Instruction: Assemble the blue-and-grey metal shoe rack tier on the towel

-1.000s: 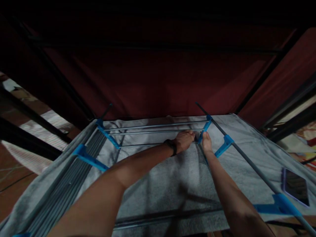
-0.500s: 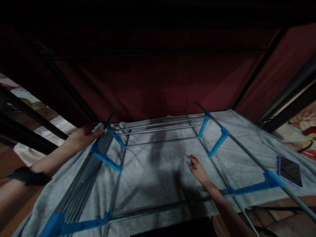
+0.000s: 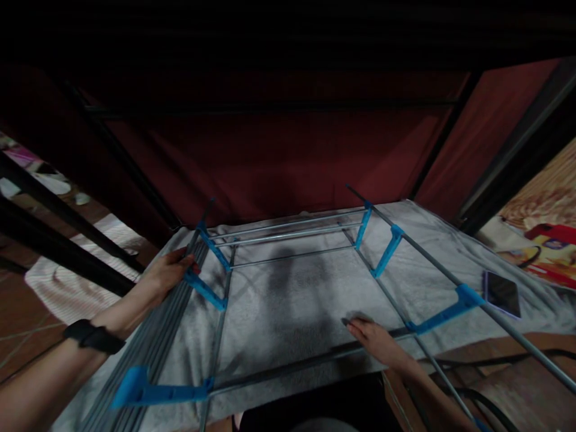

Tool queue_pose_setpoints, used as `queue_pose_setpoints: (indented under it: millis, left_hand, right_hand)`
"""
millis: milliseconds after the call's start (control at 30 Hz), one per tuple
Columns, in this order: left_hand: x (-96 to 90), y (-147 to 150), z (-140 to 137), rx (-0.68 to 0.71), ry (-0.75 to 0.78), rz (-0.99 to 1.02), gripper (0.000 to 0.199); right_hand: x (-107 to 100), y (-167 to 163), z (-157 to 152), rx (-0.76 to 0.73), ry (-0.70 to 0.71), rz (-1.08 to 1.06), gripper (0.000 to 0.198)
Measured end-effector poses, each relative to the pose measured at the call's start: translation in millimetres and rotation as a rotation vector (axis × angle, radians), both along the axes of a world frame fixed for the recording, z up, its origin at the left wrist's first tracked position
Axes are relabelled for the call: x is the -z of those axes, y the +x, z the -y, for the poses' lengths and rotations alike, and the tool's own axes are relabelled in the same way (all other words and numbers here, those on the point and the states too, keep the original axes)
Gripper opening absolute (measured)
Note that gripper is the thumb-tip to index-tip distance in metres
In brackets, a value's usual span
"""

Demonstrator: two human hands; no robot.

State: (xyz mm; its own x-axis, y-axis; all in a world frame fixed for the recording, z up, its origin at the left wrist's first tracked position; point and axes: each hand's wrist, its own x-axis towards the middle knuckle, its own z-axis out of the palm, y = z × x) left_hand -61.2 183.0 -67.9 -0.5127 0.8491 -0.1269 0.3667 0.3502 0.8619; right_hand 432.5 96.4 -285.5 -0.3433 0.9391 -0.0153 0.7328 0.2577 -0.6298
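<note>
A rack frame of grey metal tubes (image 3: 310, 357) with blue plastic brackets (image 3: 382, 258) lies on a light grey cloth (image 3: 288, 300). My left hand (image 3: 173, 270) is on the rack's left side, its fingers curled round a tube beside a blue bracket (image 3: 204, 289). Under that forearm runs a bundle of several thin grey rods (image 3: 157, 336). Low over the cloth, inside the frame, my right hand (image 3: 371, 339) is closed in a pinch. A small dark tip shows at its fingers, too small to name.
A phone (image 3: 501, 294) lies on the cloth to the right. Dark red panels (image 3: 279, 162) with black bars (image 3: 443, 138) rise behind the rack. A striped cloth (image 3: 81, 270) is on the tiled floor at left, and a red and yellow package (image 3: 549, 252) sits far right.
My left hand has come down the left tube towards the nearer bracket and curled round it. My right hand has drawn closer to the front crossbar. The view has shifted slightly.
</note>
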Motion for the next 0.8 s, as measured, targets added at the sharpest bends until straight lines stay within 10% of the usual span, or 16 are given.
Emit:
queue_pose_setpoints:
  millis: [333,800]
  left_hand:
    - [-2.2,18.1,31.9,-0.015,0.055,0.218,0.058]
    - [11.8,-18.2,7.5,0.095,0.021,0.158,0.068]
  right_hand:
    - [-17.2,-9.6,39.6,-0.199,-0.114,0.051,0.025]
    - [-8.0,-17.1,37.6,-0.186,-0.106,0.045,0.023]
